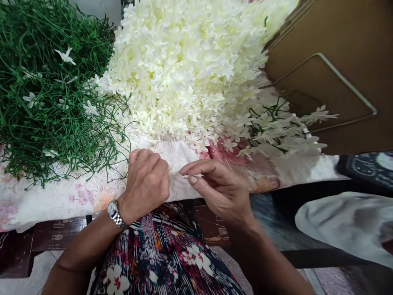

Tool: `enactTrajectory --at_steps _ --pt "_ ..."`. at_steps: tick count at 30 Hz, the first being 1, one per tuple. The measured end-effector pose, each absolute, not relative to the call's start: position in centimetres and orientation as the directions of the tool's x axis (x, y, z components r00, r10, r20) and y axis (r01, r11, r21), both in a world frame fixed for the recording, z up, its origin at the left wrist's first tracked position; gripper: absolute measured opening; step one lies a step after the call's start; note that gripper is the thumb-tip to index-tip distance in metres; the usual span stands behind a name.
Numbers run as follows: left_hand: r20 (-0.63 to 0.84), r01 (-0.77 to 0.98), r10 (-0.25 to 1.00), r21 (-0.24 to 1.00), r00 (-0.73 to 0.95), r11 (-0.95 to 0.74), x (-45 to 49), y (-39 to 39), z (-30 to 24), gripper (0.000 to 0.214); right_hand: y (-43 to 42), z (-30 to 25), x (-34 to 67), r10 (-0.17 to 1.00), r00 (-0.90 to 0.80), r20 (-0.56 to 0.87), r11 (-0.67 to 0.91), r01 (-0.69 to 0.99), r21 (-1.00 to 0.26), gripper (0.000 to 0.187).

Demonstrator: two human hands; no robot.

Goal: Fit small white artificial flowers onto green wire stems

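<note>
My left hand [147, 180], with a watch on its wrist, is closed in a fist over the table's near edge; what it holds, if anything, is hidden. Thumb and forefinger of my right hand [222, 186] pinch a small, thin white piece [193, 176], too small to name. A heap of white artificial flower heads [184, 78] lies beyond both hands. To the left spreads a tangle of green plastic stems [58, 106], with a few white blossoms caught in it. Thin white strands [141, 137] lie just past my left hand.
At the right lie white flowers on green stems [270, 127], beside a brown cardboard box [344, 69] and a bent metal wire [346, 82]. A floral cloth [61, 200] covers the table. Pale fabric [346, 225] shows at the lower right.
</note>
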State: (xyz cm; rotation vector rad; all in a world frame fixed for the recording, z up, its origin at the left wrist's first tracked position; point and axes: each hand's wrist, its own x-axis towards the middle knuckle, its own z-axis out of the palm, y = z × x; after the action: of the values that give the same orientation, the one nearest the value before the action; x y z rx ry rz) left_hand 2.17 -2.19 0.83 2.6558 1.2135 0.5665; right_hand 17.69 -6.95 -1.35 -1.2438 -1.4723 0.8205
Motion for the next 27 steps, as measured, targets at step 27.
enactTrajectory --at_steps 27 --pt "-0.068 0.125 0.946 0.992 0.316 0.030 2.2 -3.3 1.7 0.006 -6.0 -2.2 15.6 0.671 0.006 0.742 0.546 0.672 -0.500 0.028"
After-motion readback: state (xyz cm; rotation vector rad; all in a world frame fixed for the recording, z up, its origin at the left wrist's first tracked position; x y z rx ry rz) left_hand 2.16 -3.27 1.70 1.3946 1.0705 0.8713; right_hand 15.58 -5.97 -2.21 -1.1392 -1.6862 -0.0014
